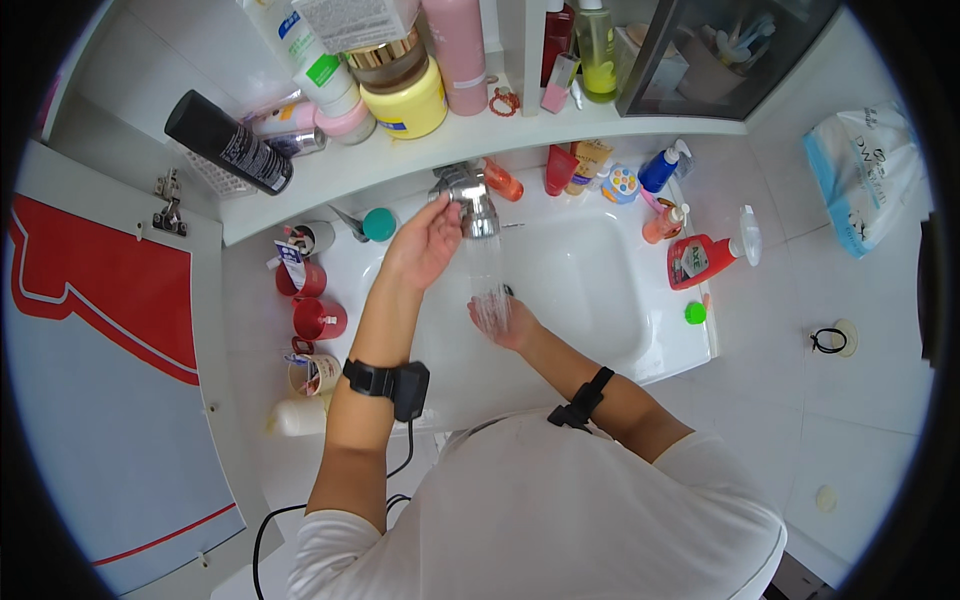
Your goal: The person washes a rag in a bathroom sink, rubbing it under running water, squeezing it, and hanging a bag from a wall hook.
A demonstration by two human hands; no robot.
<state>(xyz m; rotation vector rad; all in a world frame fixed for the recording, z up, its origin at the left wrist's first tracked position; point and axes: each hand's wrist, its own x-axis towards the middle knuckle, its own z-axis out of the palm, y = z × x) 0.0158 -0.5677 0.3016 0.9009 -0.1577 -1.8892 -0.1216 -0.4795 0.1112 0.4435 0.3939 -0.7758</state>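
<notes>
A chrome faucet sends a spray of water down into the white washbasin. My left hand is at the faucet's left side, its fingertips closed on the metal. Under the falling water, my right hand is held out with its fingers stretched and apart. Nothing is in it, and the spray partly blurs its fingers. Each forearm wears a black strap; the left one carries a black box with a cable running down.
A shelf crowded with bottles and jars overhangs the basin's back. Red cups line the left rim. On the right rim stand a red bottle, a blue pump bottle and a green cap. A cabinet door stands open at left.
</notes>
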